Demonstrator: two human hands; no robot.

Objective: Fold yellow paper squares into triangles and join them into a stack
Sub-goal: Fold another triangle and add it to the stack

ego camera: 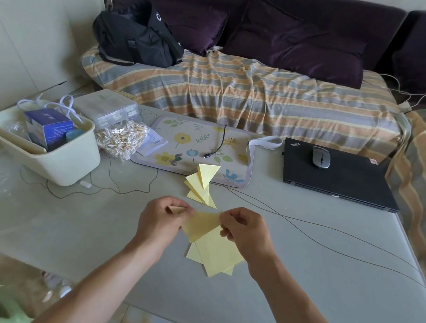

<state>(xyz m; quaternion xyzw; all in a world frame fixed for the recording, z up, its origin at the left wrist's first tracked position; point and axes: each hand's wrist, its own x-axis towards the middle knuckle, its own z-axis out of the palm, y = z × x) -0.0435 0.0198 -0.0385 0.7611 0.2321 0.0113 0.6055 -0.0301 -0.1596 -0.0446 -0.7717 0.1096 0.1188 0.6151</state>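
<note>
Spreading across the middle of the desk (298, 288), toward its near edge, loose yellow squares (216, 256) lie under the work; joined triangles (202, 185) sit just behind. The held sheet (201, 226) looks light, limp and easily creased, best pinched at corners. Left hand (161, 219) and right hand (245, 231), fingers curled, pinch its opposite ends.

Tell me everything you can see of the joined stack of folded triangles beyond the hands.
The stack is pale yellow paper: several folded triangles fanned and overlapping, how many I cannot tell. The top one tilts up, point down; the lower ones lie flat on the grey table. Its far end overlaps the floral mat's near edge. Neither hand touches it.
</note>
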